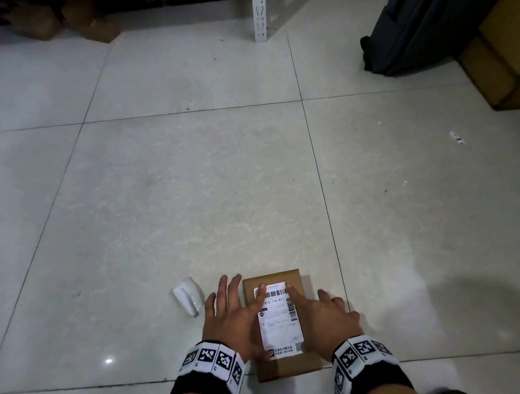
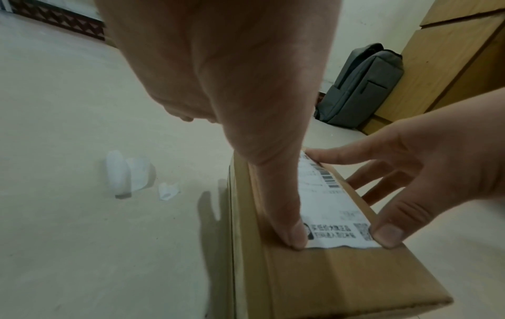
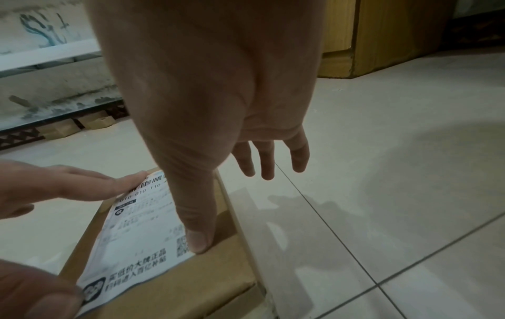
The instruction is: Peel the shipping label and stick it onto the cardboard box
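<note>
Pressing the shipping label (image 1: 278, 320), barcode reading "010 110", onto the cardboard box (image 1: 287, 367), both hands (image 1: 231, 320).

The cardboard box (image 1: 287, 367) is showing plain brown, and the label (image 1: 280, 327) on it is showing white with black barcodes and print. The floor (image 1: 178, 176) is showing pale grey tiles with thin dark joints. White curled paper (image 1: 187, 296) is lying near the box's left edge. The backpack (image 1: 426, 4) is showing dark grey.
</note>
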The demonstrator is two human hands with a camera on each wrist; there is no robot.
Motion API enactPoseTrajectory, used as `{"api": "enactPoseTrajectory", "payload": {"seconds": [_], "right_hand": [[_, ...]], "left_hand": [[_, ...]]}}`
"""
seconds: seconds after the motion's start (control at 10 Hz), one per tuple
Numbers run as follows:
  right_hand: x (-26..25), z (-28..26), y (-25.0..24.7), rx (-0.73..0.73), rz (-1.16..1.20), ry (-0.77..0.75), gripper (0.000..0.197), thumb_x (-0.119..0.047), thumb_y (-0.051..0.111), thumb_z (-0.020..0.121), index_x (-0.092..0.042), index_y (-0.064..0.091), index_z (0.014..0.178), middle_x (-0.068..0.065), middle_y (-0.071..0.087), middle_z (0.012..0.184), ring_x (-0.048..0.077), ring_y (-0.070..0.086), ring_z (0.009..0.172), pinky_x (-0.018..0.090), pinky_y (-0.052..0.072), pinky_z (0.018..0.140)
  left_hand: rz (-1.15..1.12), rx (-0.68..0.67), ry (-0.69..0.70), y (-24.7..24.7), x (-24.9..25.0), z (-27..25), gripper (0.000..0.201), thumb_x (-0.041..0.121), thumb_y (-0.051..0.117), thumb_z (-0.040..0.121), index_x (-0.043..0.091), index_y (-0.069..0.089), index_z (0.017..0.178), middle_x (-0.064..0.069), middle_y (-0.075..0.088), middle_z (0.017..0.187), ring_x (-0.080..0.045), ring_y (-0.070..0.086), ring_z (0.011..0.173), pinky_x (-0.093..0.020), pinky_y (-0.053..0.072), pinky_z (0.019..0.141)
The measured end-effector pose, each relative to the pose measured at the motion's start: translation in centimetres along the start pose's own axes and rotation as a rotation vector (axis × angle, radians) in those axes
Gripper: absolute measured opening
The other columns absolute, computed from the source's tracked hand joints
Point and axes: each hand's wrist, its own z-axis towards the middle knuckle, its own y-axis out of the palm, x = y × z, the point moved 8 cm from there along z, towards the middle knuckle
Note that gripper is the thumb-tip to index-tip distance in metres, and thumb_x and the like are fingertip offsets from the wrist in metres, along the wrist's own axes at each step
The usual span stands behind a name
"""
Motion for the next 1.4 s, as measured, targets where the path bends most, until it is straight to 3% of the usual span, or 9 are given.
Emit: {"api": "enactPoseTrajectory", "payload": {"seconds": [0.3, 0.6, 0.7, 0.8, 0.9, 1.0, 1.2, 1.3, 1.4], "right_hand": [[-0.5, 0.7, 0.5, 0.065, -0.159, 0.013, 0.095, -0.031, 0.063, 0.091, -0.049, -0.006, 0.153, 0.029, 0.010, 0.163, 0.046, 0.011, 0.151, 0.069, 0.014, 0.115], [-1.7, -1.9, 0.5, 0.129, -0.315, -0.039, 0.055, -0.024, 0.037, 0.102, -0.028, 0.025, 0.156, 0.030, 0.001, 0.165, 0.052, -0.003, 0.152, 0.070, -0.004, 0.116], [-1.8, -2.9, 0.9, 0.120, -0.345, -0.017, 0.055, -0.029, 0.035, 0.103, -0.024, 0.024, 0.157, 0.031, -0.001, 0.165, 0.053, -0.005, 0.151, 0.071, -0.010, 0.114], [-1.9, -3.1, 1.4, 0.120, -0.345, -0.001, 0.051, -0.024, 0.030, 0.103, -0.020, 0.033, 0.154, 0.030, -0.001, 0.165, 0.053, -0.007, 0.151, 0.068, -0.033, 0.097], [-1.9, -3.4, 1.6, 0.073, -0.350, 0.005, 0.049, -0.025, 0.035, 0.102, -0.020, 0.040, 0.150, 0.028, -0.005, 0.166, 0.052, -0.011, 0.151, 0.071, -0.026, 0.104], [-1.5, -4.1, 1.9, 0.025, -0.331, 0.026, 0.051, -0.027, 0.033, 0.103, -0.021, 0.033, 0.154, 0.026, -0.008, 0.166, 0.051, -0.014, 0.151, 0.071, -0.012, 0.114], [-1.2, -5.2, 2.4, -0.059, -0.313, 0.054, 0.056, -0.029, 0.035, 0.104, -0.026, 0.023, 0.158, 0.024, -0.011, 0.167, 0.050, -0.014, 0.151, 0.070, -0.010, 0.114], [-1.2, -5.7, 2.1, -0.065, -0.219, 0.061, 0.060, -0.026, 0.045, 0.098, -0.026, 0.029, 0.155, 0.019, -0.002, 0.168, 0.045, -0.004, 0.154, 0.068, -0.002, 0.118], [-1.4, -6.3, 0.3, 0.028, -0.036, 0.044, 0.051, -0.032, 0.051, 0.093, -0.025, 0.046, 0.143, 0.012, 0.035, 0.156, 0.034, 0.032, 0.145, 0.059, 0.024, 0.118]], "left_hand": [[0.038, -0.011, -0.032, -0.3, 0.2, -0.1, 0.131, 0.062, 0.081, 0.061, 0.044, -0.007, 0.156, -0.012, -0.020, 0.166, -0.036, -0.023, 0.152, -0.056, -0.003, 0.122], [0.033, -0.039, -0.055, -0.1, -0.2, 0.0, 0.134, 0.063, 0.081, 0.059, 0.046, -0.010, 0.155, -0.015, -0.016, 0.166, -0.035, -0.022, 0.152, -0.058, -0.006, 0.119], [0.047, -0.046, -0.055, -0.3, 0.1, -0.1, 0.133, 0.063, 0.080, 0.061, 0.044, -0.010, 0.156, -0.016, -0.015, 0.166, -0.035, -0.022, 0.152, -0.058, -0.008, 0.119], [0.074, -0.042, -0.057, -0.4, 0.2, -0.1, 0.132, 0.063, 0.080, 0.062, 0.042, -0.010, 0.157, -0.017, -0.011, 0.167, -0.035, -0.020, 0.153, -0.059, -0.008, 0.118], [0.098, -0.046, -0.050, -0.2, 0.2, -0.1, 0.132, 0.066, 0.078, 0.062, 0.041, -0.011, 0.157, -0.017, -0.007, 0.167, -0.035, -0.018, 0.153, -0.061, -0.007, 0.118], [0.104, -0.037, -0.051, -0.2, -0.1, -0.2, 0.134, 0.069, 0.077, 0.060, 0.042, -0.011, 0.156, -0.017, -0.002, 0.167, -0.035, -0.015, 0.153, -0.061, -0.006, 0.118], [0.139, -0.040, -0.051, -0.7, 0.6, -1.0, 0.131, 0.070, 0.075, 0.064, 0.037, -0.011, 0.158, -0.015, -0.006, 0.167, -0.037, -0.015, 0.153, -0.062, -0.008, 0.118], [0.165, -0.018, 0.000, -1.5, 1.3, -1.1, 0.127, 0.070, 0.074, 0.065, 0.028, 0.000, 0.160, -0.015, -0.010, 0.167, -0.039, -0.015, 0.153, -0.064, -0.009, 0.117], [0.114, -0.016, -0.001, -3.1, 1.0, -1.2, 0.111, 0.062, 0.073, 0.072, 0.030, 0.011, 0.159, -0.011, -0.003, 0.168, -0.033, -0.008, 0.154, -0.060, -0.008, 0.120]]}}
